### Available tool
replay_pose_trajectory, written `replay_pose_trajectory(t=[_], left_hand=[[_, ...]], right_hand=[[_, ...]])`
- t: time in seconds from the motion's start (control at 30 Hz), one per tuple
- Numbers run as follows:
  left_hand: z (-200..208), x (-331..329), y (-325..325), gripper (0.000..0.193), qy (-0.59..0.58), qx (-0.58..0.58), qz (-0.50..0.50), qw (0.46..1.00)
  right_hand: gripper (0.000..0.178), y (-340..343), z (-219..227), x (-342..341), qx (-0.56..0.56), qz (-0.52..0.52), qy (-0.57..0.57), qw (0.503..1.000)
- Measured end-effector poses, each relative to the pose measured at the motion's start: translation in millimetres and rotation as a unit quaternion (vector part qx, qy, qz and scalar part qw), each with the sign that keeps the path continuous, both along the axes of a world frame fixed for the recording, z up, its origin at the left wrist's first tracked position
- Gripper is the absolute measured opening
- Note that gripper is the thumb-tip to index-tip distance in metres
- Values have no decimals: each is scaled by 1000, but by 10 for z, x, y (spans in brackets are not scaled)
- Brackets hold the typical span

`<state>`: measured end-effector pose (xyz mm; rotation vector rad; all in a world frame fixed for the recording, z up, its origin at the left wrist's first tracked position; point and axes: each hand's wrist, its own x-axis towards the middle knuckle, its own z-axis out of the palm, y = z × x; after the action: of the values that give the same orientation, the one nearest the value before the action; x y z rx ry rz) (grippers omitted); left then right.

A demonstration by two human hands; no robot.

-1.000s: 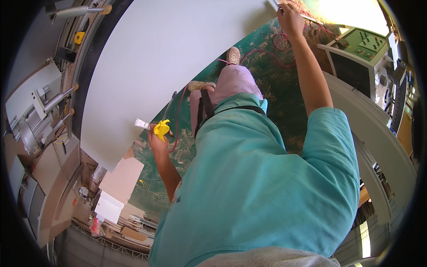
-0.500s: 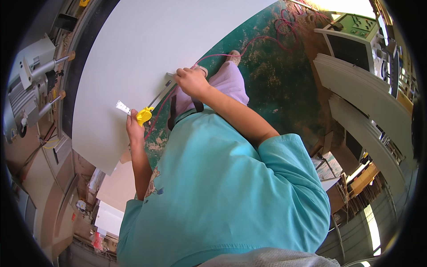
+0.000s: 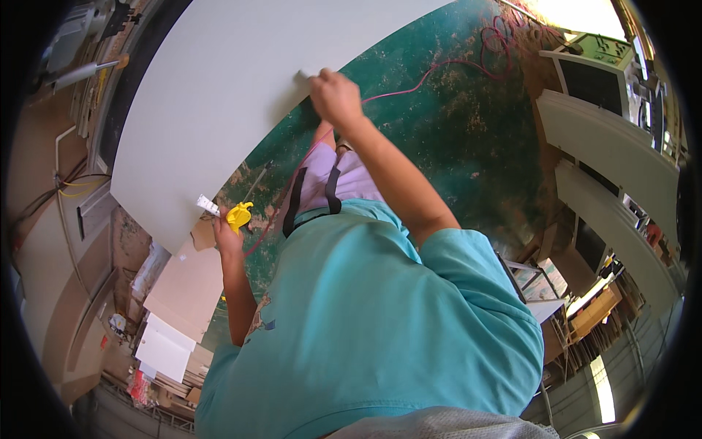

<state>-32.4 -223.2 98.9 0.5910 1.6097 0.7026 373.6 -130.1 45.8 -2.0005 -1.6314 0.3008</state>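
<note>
My left hand [image 3: 228,235] is closed around a yellow air blow gun [image 3: 239,215] with a long thin metal nozzle, and a short white strip with dark marks [image 3: 208,205] sticks out beside it. The nozzle points away from me, past the edge of a large white panel [image 3: 212,95]. Farther forward, my right hand [image 3: 336,97] is closed at the panel's right-hand edge. A small greyish block-like piece [image 3: 304,74] shows at its fingers, mostly hidden and blurred.
A red-pink hose [image 3: 409,91] runs over the dusty green floor [image 3: 453,139] to a coil at the far right. Stacked white panels [image 3: 599,132] and a green-topped machine [image 3: 603,50] stand right. Machine parts [image 3: 88,73] line the left; boards [image 3: 186,289] lie behind my left arm.
My right hand has moved forward along the panel edge, away from my left hand. The blow gun's nozzle now hangs past the edge, over the floor, and the view has shifted.
</note>
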Motion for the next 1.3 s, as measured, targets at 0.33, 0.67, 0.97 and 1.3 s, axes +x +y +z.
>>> replay_pose_trajectory(t=[0.33, 0.67, 0.97, 1.3], left_hand=[[364, -1619, -69, 42, 106, 18, -93, 990], [382, -3564, -10, 44, 78, 7, -91, 993], [27, -4941, -1316, 36, 49, -19, 20, 998], [588, -5219, -1732, 36, 118, -24, 46, 992]], right_hand=[[24, 161, 51, 504, -22, -229, -134, 964], [10, -631, 39, -4584, -26, 112, 40, 993], [18, -437, 164, -1992, 103, -277, -163, 941], [23, -1137, -135, -6039, 67, 35, 59, 995]])
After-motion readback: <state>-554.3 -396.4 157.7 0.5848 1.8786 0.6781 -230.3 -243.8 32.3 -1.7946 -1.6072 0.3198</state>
